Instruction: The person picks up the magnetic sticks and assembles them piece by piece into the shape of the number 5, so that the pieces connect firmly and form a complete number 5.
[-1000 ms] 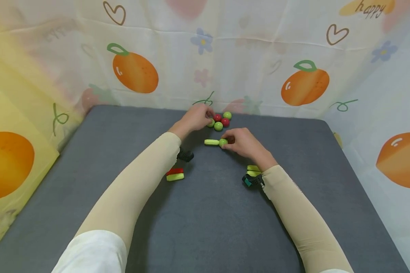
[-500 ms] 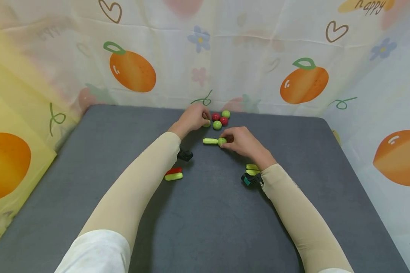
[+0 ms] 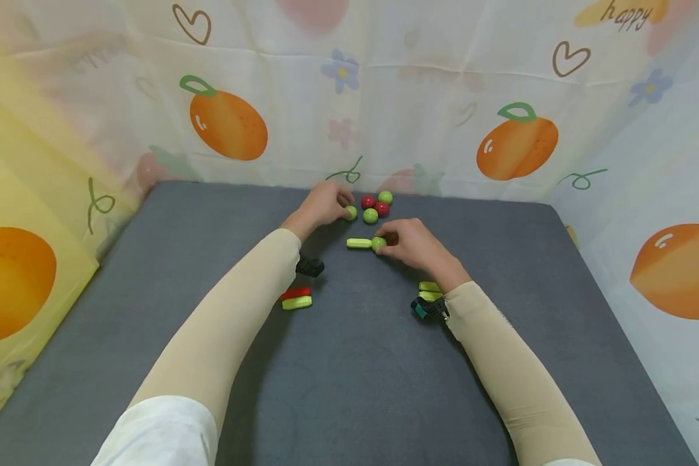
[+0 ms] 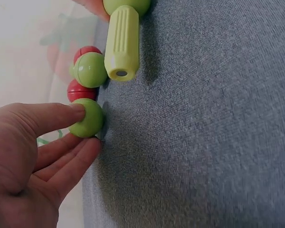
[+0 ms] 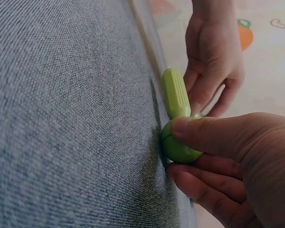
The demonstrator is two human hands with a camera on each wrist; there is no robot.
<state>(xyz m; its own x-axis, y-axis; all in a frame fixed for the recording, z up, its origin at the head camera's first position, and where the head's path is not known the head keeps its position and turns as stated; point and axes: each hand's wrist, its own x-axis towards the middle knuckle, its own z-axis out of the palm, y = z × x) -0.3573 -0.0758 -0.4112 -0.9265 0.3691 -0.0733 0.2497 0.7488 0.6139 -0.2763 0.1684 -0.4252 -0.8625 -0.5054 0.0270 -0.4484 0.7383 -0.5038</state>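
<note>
Two hands are at work, each clamped on a ball: the left hand [image 3: 324,206] pinches a plain green ball [image 4: 89,124] between thumb and fingers, and the right hand [image 3: 410,241] pinches a second green ball [image 5: 176,146] the same way. Against that second ball sits the end of a ribbed green stick [image 3: 358,243], pointing toward the person's left. Just beside the left hand's ball, near the far edge of the grey tabletop [image 3: 349,375], is a cluster of two red balls [image 3: 382,209] and two more green balls [image 3: 370,216]. Nearer the person, a red stick [image 3: 296,293] and a pale green stick [image 3: 297,303] lie side by side by the left forearm; a pair of green sticks [image 3: 429,286] lies by the right wrist. Beyond hangs a fruit-printed cloth [image 3: 408,123].
</note>
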